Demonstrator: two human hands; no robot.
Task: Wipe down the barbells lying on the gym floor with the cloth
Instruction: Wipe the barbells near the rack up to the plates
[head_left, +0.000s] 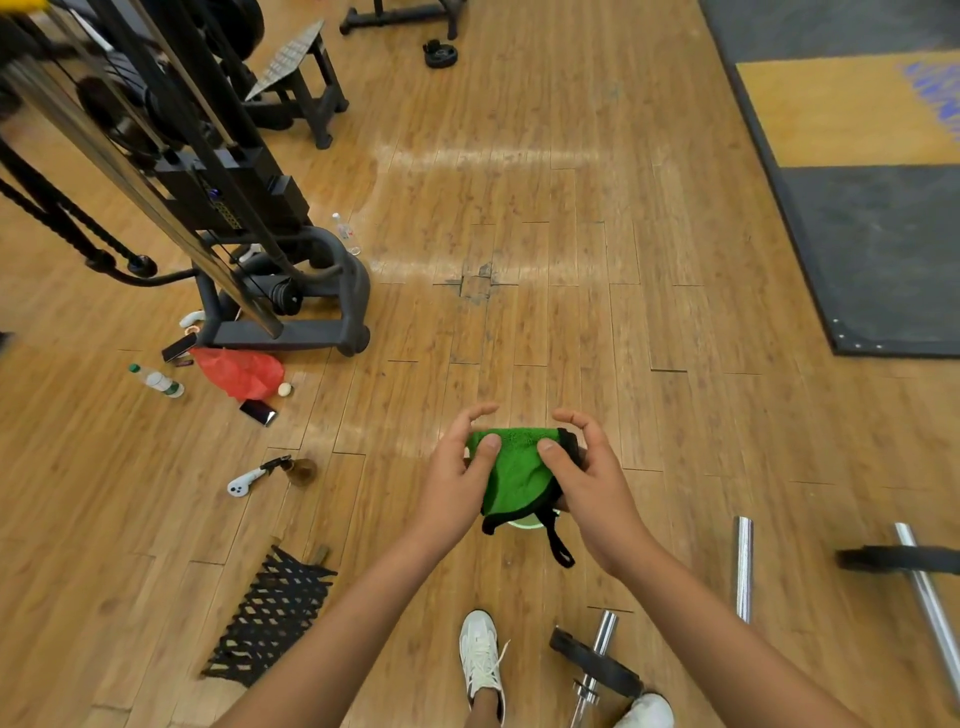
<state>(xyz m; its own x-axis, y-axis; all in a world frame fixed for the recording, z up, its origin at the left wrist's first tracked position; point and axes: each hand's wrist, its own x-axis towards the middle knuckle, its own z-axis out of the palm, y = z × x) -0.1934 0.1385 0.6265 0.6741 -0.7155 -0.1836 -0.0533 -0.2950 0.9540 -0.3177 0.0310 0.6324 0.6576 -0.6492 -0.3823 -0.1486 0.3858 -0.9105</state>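
1. Here both thumbs (488, 448) press into the green cloth (514, 473); left hand (457, 488) and right hand (597, 499) grip it above the floor (519, 234).
2. Wiping looks unstarted: the barbells (744, 566) lie low right, apart from the cloth.
3. Bare boards ahead give room; a dark mat (883, 249) edges the right side.

fluffy cloth (514, 467), shiny metal barbells (744, 566), seemingly wooden floor (571, 208)
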